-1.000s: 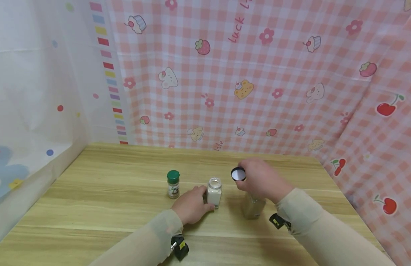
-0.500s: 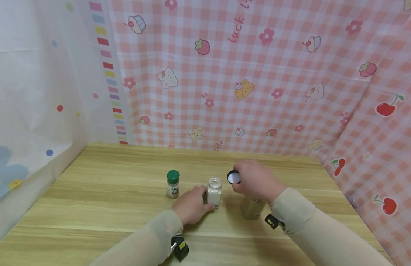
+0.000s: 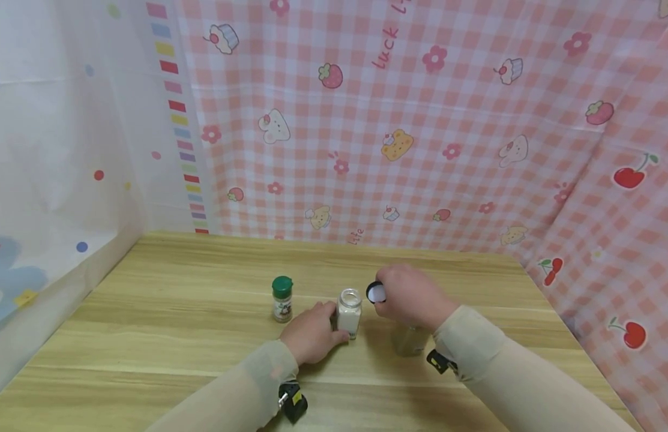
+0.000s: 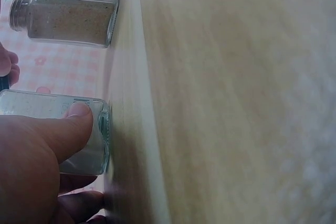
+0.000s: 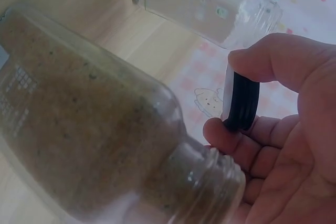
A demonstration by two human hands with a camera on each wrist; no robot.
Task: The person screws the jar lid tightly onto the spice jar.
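Note:
My left hand grips a square glass jar of white powder standing on the table, its mouth uncovered. In the left wrist view the thumb lies across the side of this powder jar. Just right of it, my right hand pinches a black screw lid, its white inner face turned toward the powder jar. Thumb and fingers hold the lid by its edge in the right wrist view. A lidless glass jar of brown seasoning stands below the right hand, its top hidden in the head view.
A small spice shaker with a green cap stands left of the powder jar, beyond the left hand. Behind the wooden table hangs a pink checked cloth; more cloth hangs at both sides.
My right hand has moved left and slightly down with the black lid, closer to the powder jar. The left hand and the jars have stayed in place.

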